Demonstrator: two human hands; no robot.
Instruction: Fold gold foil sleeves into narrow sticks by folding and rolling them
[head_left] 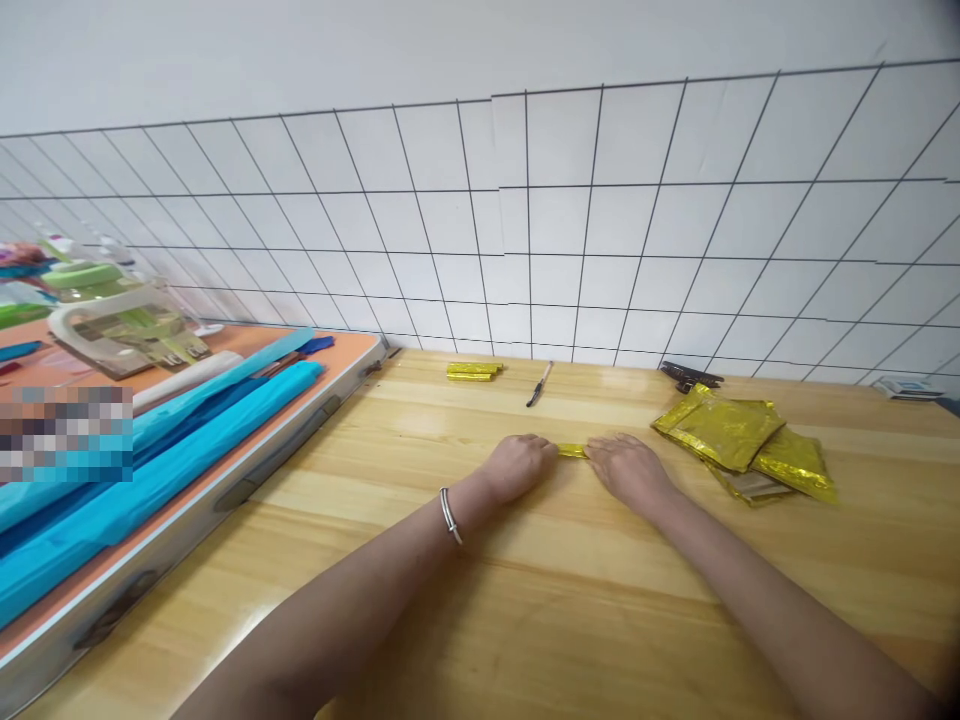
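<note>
A narrow strip of gold foil lies on the wooden table between my two hands. My left hand is closed on its left end, fingers pressed down together. On the right end rests my right hand, its fingers also together over the foil. Farther back are small rolled gold foil pieces, side by side. A black-and-clear pen lies a little to their right. Beside my right hand is a loose pile of flat gold foil packets.
An orange-topped board stands on the left, bearing blue rolled sheets and a green-lidded jar. A black stapler-like object sits near the tiled wall. At the far right is a small box.
</note>
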